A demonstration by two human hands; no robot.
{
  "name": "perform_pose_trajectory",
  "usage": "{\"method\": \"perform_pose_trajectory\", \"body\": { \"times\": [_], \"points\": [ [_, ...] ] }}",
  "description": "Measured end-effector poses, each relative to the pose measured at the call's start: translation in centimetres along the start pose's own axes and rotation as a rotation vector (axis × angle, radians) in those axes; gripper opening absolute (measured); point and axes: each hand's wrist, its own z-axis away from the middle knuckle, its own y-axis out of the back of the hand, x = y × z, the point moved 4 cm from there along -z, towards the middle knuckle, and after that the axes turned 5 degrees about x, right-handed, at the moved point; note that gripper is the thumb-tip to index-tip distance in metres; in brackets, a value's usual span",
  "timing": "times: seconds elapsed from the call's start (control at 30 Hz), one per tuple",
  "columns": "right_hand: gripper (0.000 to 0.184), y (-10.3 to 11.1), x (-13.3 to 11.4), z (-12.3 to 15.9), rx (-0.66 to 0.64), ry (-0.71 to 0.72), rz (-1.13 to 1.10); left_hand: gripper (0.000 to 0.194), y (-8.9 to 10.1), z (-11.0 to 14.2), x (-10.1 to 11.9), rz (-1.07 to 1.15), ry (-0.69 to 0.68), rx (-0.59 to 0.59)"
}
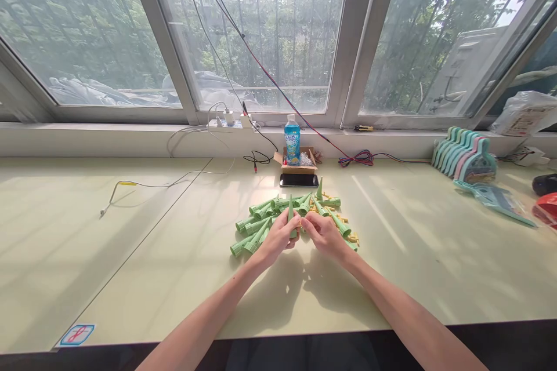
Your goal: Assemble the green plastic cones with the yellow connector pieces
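Observation:
My left hand [281, 235] is wrapped round a green cone-shaped plastic spike [291, 208], held upright with its tip pointing up. Close beside it, my right hand [324, 233] pinches a small yellow plastic part [300, 221] against the side of the spike; the fingers hide most of that part. Under and around both hands lies a loose pile of similar green spikes [256, 226] with ribbed wide ends. Several small yellow parts [354, 239] are scattered at the pile's right side, partly beneath the spikes.
Behind the pile lies a black phone [299, 180], before a small cardboard box [300, 169] with a blue bottle [292, 140]. Pastel hangers [465, 155] and a light-blue tool [496, 203] are at right. A bent wire [114, 191] lies left; cables [357, 158] run along the sill.

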Motion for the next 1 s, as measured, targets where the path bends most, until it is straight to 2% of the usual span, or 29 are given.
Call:
{"method": "perform_pose_trajectory", "body": {
  "times": [0.2,0.57,0.8,1.0],
  "points": [
    [0.03,-0.15,-0.14,0.21,-0.054,0.003,-0.037,0.037,0.35,-0.26,-0.05,0.025,0.014,0.015],
    [0.044,0.03,-0.2,0.01,-0.029,0.051,0.025,0.036,0.07,-0.04,0.07,0.016,-0.002,-0.01],
    [0.032,-0.12,0.04,0.2,-0.026,-0.016,-0.016,0.036,0.18,-0.07,0.18,0.036,0.002,0.003],
    [0.028,-0.06,-0.51,0.26,-0.072,0.011,-0.03,0.036,0.07,-0.07,0.1,0.032,-0.002,0.005]
  ]
}}
